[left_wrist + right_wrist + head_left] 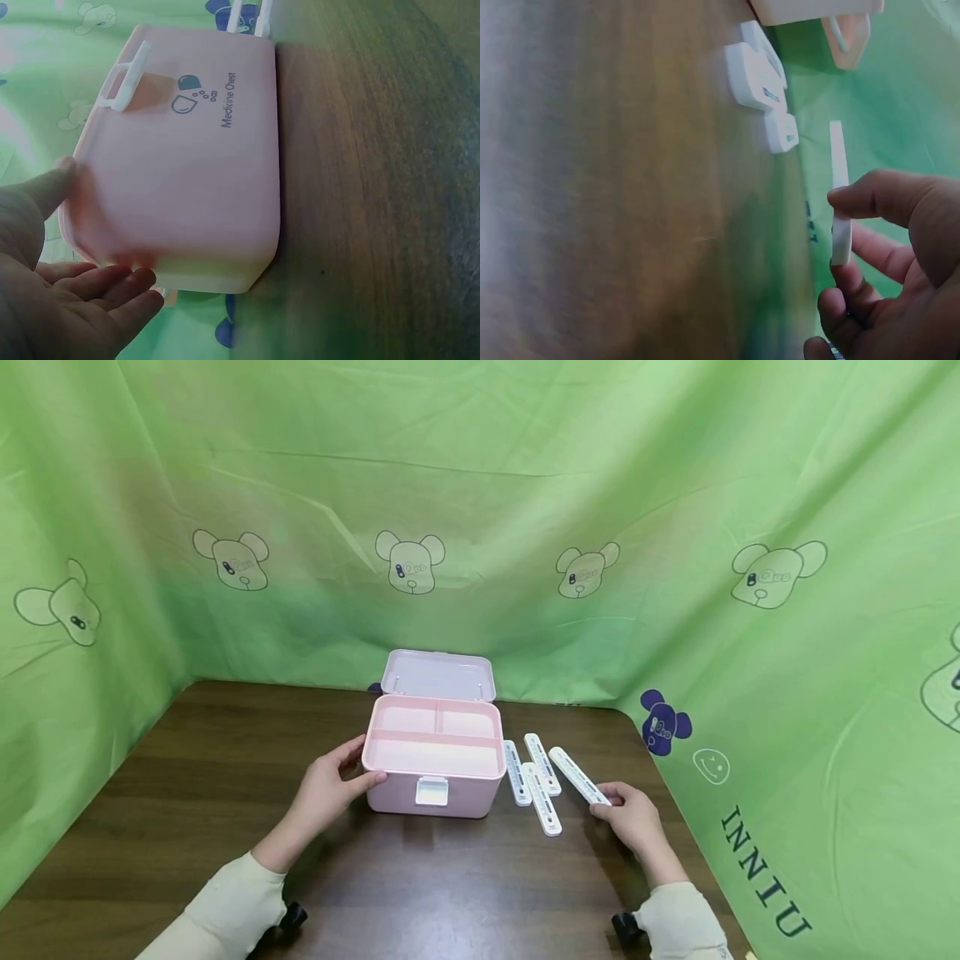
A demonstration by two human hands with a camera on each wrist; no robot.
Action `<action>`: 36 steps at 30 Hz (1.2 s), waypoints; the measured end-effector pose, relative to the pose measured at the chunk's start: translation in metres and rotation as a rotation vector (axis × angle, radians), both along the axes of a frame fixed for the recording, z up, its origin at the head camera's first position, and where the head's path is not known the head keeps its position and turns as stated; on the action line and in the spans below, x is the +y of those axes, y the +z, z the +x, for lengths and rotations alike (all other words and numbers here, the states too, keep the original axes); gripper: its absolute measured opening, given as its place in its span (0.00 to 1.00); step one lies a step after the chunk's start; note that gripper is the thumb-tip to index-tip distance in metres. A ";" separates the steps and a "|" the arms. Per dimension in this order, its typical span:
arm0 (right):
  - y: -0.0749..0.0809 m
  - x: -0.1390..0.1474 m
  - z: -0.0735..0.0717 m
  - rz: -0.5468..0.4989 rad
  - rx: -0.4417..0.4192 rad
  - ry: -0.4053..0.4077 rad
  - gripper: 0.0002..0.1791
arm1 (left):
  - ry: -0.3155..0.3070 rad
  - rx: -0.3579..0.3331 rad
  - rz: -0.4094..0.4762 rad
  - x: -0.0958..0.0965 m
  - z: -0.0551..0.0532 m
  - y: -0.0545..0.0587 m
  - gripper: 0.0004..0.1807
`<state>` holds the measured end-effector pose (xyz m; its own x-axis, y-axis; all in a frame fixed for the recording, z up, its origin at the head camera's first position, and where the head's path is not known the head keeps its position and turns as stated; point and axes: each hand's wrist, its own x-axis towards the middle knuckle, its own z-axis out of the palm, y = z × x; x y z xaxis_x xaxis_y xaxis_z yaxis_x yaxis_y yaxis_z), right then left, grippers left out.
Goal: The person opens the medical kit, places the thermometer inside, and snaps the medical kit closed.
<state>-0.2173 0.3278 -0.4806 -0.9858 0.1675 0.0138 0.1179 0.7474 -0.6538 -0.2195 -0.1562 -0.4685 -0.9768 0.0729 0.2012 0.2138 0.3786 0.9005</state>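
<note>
A pink medicine chest (pixel 435 795) stands with its lid (pixel 438 675) raised and a divided pink tray (pixel 435 752) at its top. My left hand (pixel 326 789) rests at its front left corner, thumb on the front rim and fingers along the left side. In the left wrist view several of those fingers (pixel 124 289) lie loosely beside the wall. My right hand (pixel 633 817) pinches the near end of a flat white stick-shaped case (pixel 577 775) with dark print. Edge-on in the right wrist view, this case sits between thumb and fingers.
Three similar white cases (pixel 542 799) lie on the brown wooden table (pixel 420 893) just right of the chest, two close together. A white latch (pixel 432 791) hangs at the chest's front. Green printed cloth (pixel 510 460) stands behind and at both sides.
</note>
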 end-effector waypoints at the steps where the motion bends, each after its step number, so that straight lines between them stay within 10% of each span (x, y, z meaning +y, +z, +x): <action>1: 0.002 0.001 -0.002 0.005 0.012 0.016 0.22 | 0.002 0.003 -0.003 0.000 0.000 0.001 0.43; 22: 0.066 0.004 -0.039 -0.078 0.168 0.389 0.24 | -0.010 0.005 -0.204 -0.005 0.001 0.015 0.45; 36: 0.122 -0.022 -0.066 0.135 0.095 0.537 0.23 | -0.031 0.005 -0.247 -0.006 0.002 0.020 0.43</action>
<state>-0.2830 0.3056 -0.3582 -0.9256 -0.3668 0.0932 -0.3568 0.7641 -0.5374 -0.2175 -0.1617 -0.4485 -0.9725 0.1502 0.1781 0.2325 0.5807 0.7802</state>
